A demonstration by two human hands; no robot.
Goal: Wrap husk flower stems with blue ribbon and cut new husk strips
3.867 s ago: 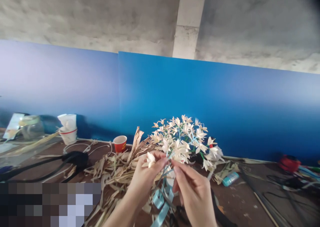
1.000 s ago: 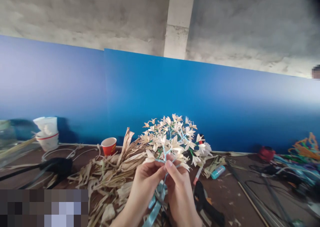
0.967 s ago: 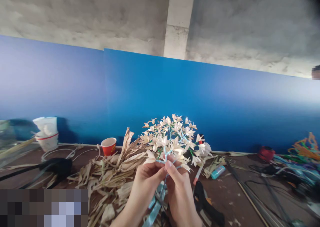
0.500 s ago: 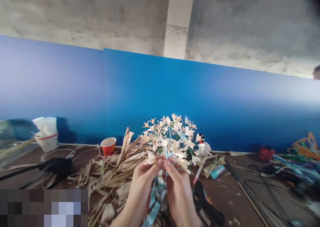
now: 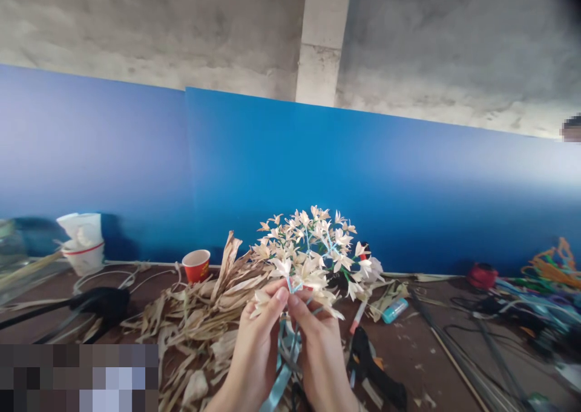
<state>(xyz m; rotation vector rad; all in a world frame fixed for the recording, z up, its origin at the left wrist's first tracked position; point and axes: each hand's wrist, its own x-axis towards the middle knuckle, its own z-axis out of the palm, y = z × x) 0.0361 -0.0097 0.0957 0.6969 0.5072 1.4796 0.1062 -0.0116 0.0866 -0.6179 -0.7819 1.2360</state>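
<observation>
I hold up a bunch of small cream flowers on pale blue stems in front of me. My left hand pinches the stems just under the blooms, with one loose flower against its fingers. My right hand pinches the same stems from the right, fingertips touching the left hand's. A light blue ribbon hangs down between my wrists.
A heap of dried husk strips lies on the brown table to the left. Behind it stand a red paper cup and white cups. A black glue gun, a teal tube, cables and coloured wires lie to the right.
My fingertips have slid a little left and down on the stems, and the bunch has tilted slightly. Compared with several seconds ago, the view has turned to the right.
</observation>
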